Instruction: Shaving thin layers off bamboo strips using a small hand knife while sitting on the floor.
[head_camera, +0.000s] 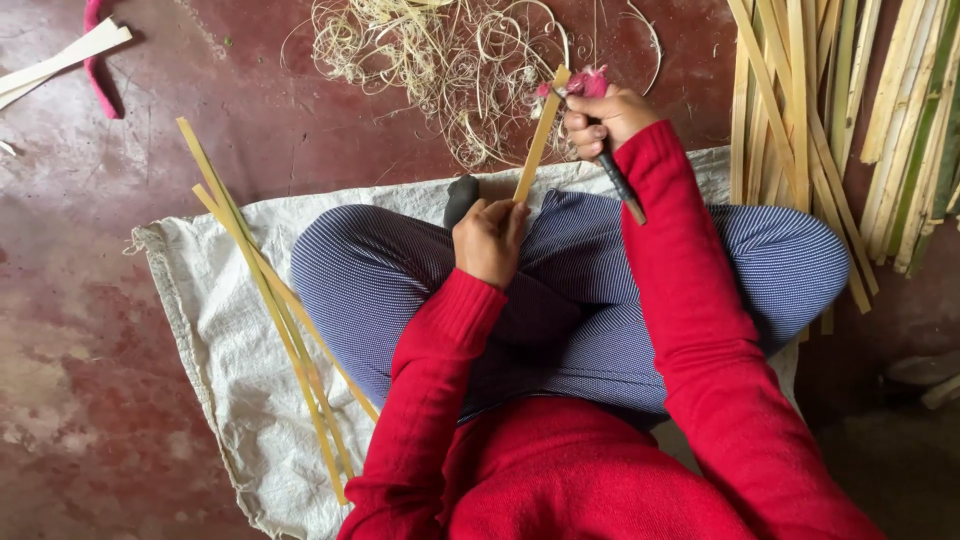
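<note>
Both hands (488, 240) (603, 115) grip one bamboo strip (540, 135); knife (620, 185) blade hidden.

Knife blade (566, 88) hidden behind pink cloth (590, 82)

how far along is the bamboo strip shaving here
Done: a heap of pale shavings on the floor and a few thin strips laid on the sack. In hand: the left hand grips one strip while the right hand holds a knife at its top. Left: a pile of thicker slats.
</note>
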